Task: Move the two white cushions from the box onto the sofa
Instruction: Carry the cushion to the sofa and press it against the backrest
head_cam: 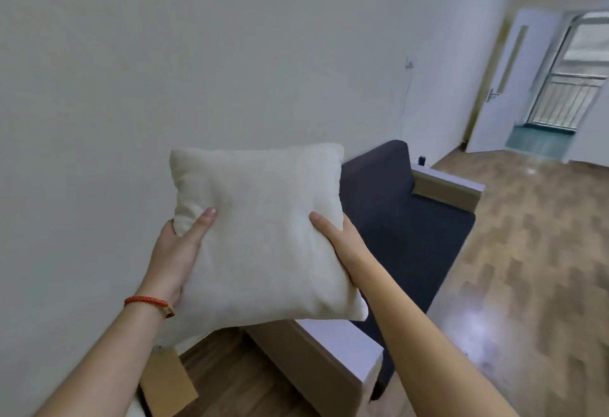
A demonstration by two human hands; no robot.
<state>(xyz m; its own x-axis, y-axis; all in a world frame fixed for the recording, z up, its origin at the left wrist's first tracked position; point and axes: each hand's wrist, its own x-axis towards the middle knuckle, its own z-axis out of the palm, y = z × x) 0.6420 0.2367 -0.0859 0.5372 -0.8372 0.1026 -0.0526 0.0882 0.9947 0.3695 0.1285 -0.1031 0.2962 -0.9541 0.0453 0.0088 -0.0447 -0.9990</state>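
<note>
A white square cushion (263, 235) is held up in the air in front of me, above the near end of the sofa. My left hand (178, 255) grips its left edge, thumb on the front; a red bracelet is on that wrist. My right hand (339, 245) grips its right edge. The dark blue sofa (405, 228) stretches away along the wall behind the cushion, with wooden armrests at the near and far ends. A flap of the cardboard box (168, 383) shows at the bottom left. The second cushion is out of sight.
A white wall runs along the left. Wooden floor (527, 284) spreads to the right of the sofa. A white door (504, 87) stands open at the far right beside a barred window. A small dark object sits on the floor past the sofa's far armrest.
</note>
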